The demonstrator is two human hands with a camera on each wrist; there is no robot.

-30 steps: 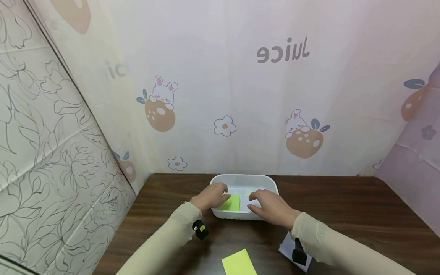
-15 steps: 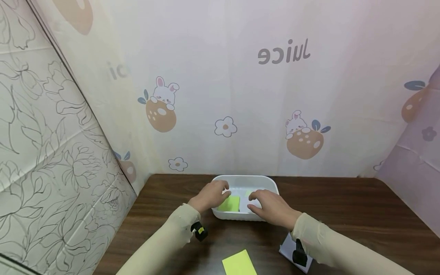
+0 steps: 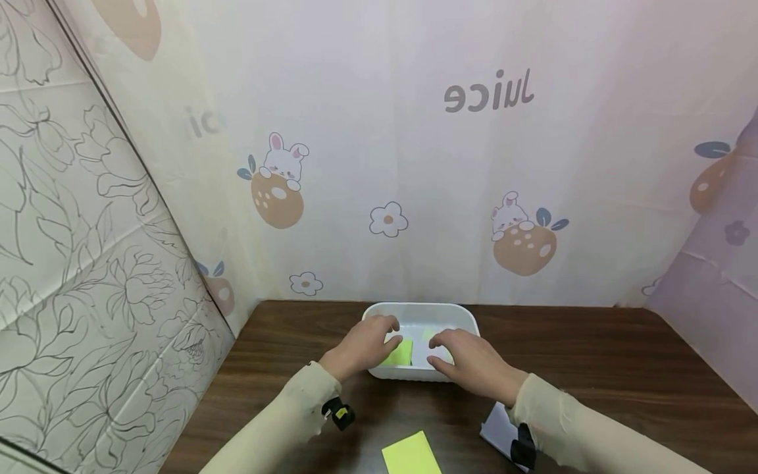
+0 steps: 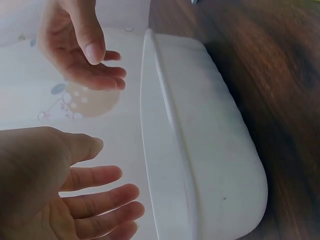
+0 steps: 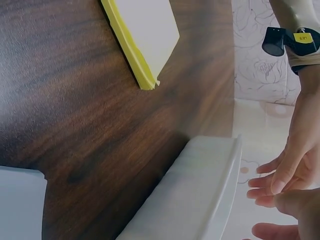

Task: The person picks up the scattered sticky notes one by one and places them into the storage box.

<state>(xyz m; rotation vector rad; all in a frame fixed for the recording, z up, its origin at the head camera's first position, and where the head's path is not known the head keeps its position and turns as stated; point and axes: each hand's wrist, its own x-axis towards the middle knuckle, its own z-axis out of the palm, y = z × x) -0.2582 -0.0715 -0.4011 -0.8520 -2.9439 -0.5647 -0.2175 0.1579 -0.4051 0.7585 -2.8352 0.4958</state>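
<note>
Left hand [image 3: 362,343] is over the left end of the white tray [image 3: 410,373], fingers relaxed, slightly bent and spread, thumb apart from them; wrist view shows it clear of the rim. Right hand [image 3: 476,363] mirrors it at the right end, thumb and fingers loosely curved with a gap between. Palms roughly face each other. Inside the tray: yellow-green square [image 3: 399,354] at left, partly behind the left hand, plus a paler green piece [image 3: 428,335] near the middle. Tray sits at the back of the dark wood surface [image 3: 592,375]. Nearer the person: yellow pad [image 3: 412,453], cut off by the frame edge, and pale grey pad [image 3: 499,429] partly under the right forearm. Behind: rabbit-print cloth [image 3: 385,145]; floral line-drawn sheet [image 3: 112,250] on the left.
</note>
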